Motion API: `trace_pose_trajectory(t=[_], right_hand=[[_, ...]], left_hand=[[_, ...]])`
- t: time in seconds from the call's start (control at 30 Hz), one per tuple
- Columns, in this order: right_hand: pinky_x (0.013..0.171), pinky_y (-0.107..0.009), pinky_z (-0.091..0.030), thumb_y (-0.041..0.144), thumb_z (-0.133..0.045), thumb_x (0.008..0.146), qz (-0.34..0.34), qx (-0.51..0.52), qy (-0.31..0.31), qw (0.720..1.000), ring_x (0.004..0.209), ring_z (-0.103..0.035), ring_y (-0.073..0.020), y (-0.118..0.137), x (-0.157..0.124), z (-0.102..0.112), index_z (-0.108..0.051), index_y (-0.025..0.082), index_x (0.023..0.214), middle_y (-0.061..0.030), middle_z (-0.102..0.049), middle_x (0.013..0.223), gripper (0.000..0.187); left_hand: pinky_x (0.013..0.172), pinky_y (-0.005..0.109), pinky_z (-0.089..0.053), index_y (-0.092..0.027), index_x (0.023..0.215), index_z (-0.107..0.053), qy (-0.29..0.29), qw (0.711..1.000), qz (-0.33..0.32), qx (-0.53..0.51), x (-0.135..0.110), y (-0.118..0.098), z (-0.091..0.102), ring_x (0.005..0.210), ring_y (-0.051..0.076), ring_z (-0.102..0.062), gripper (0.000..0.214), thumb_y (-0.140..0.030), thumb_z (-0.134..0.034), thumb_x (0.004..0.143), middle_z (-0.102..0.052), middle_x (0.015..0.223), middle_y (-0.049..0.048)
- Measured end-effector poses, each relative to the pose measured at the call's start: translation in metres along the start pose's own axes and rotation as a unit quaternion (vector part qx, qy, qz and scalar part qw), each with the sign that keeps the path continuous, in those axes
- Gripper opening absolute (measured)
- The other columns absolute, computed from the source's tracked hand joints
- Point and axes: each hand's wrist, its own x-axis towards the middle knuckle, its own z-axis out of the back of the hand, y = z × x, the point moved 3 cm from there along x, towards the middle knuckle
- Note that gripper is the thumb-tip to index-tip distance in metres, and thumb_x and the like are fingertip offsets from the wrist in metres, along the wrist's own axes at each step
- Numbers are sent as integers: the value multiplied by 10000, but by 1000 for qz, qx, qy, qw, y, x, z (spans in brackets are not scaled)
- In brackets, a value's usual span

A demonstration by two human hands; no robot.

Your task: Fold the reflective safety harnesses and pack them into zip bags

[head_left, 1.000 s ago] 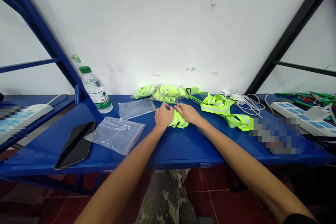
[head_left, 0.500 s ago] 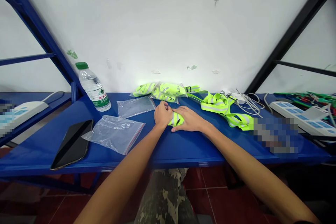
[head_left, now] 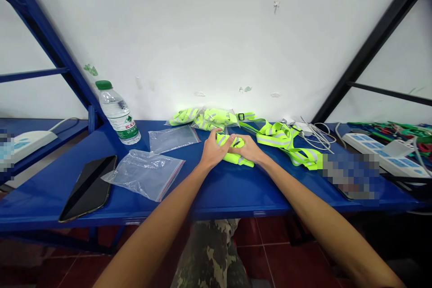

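And there it was, a neon-yellow reflective vest (head_left: 241,159), bunched into a tight folded wad on the blue desk (head_left: 189,198), silver-grey stripes showing on top, one lime end poking out toward four o'clock!

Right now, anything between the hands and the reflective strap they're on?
Nothing visible. The left hand and right hand both touch the folded reflective strap directly, with no object between them and it.
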Motion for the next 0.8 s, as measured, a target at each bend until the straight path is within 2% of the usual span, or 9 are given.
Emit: trace_pose_trajectory(t=[0.13, 0.23, 0.3, 0.43, 0.57, 0.63, 0.7, 0.77, 0.8], right_hand=[[609, -297, -519, 389, -827, 593, -93, 185, -58, 977, 651, -629, -175, -8, 0, 2, -694, 145, 891, -25, -707, 778, 407], [635, -311, -553, 369, -875, 542, -124, 249, -104, 955, 658, -660, -187, -7, -2, 3, -702, 155, 864, -42, -729, 797, 424], [649, -320, -569, 371, -893, 530, -141, 279, -119, 942, 675, -679, -200, -7, -2, 4, -704, 161, 856, -54, -740, 812, 431], [663, -349, -592, 502, -827, 645, -179, 335, -96, 920, 731, -709, -238, -12, 0, 3, -699, 160, 896, -91, -751, 836, 444], [657, -357, -596, 607, -691, 766, -202, 353, -78, 910, 784, -718, -259, -16, 1, 4, -688, 146, 922, -117, -748, 812, 488], [639, -357, -594, 617, -676, 775, -216, 365, -75, 902, 757, -716, -257, -15, 1, 2, -684, 137, 918, -120, -743, 791, 501], [614, -360, -593, 621, -658, 789, -231, 382, -72, 892, 725, -710, -252, -14, 1, 0, -675, 132, 926, -122, -739, 782, 508], [597, -360, -591, 625, -607, 828, -245, 398, -72, 881, 708, -704, -243, -15, 2, -2, -661, 135, 959, -117, -735, 779, 510], [589, -356, -589, 626, -573, 851, -255, 402, -72, 876, 698, -700, -236, -16, 2, -2, -652, 139, 979, -110, -733, 774, 510]], left_hand=[[902, 327, -487, -192, 1239, -542, 15, 999, -3, -39, 0, -1, 0, 1060, 233, -635, 647, -616, -663, 765, -667, 1180, 98], [901, 317, -502, -189, 1203, -585, 23, 998, -10, -66, 1, -3, 0, 1063, 231, -641, 634, -588, -715, 728, -676, 1192, 92], [885, 320, -519, -178, 1168, -617, 54, 993, -3, -101, 1, -2, -3, 1041, 229, -651, 601, -570, -725, 726, -693, 1160, 85], [811, 316, -555, -144, 1134, -632, 175, 959, 36, -221, 1, -1, -10, 959, 221, -674, 596, -536, -759, 702, -712, 1109, 86], [771, 301, -562, -127, 1098, -624, 222, 933, 42, -280, 0, -6, -10, 911, 212, -679, 626, -525, -803, 650, -712, 1088, 95], [689, 292, -564, -121, 1084, -613, 236, 930, 40, -278, -2, -8, -10, 793, 192, -687, 611, -536, -786, 671, -722, 996, 94], [552, 277, -533, -124, 1137, -583, 231, 940, 44, -246, -5, -10, -11, 595, 160, -654, 620, -564, -730, 725, -717, 841, 69], [481, 269, -488, -149, 1261, -523, 190, 965, 38, -179, -7, -10, -12, 458, 142, -592, 663, -594, -651, 786, -684, 713, 22], [494, 272, -486, -168, 1333, -476, 163, 977, 28, -135, -9, -10, -11, 449, 148, -589, 690, -602, -612, 814, -672, 685, 6]])
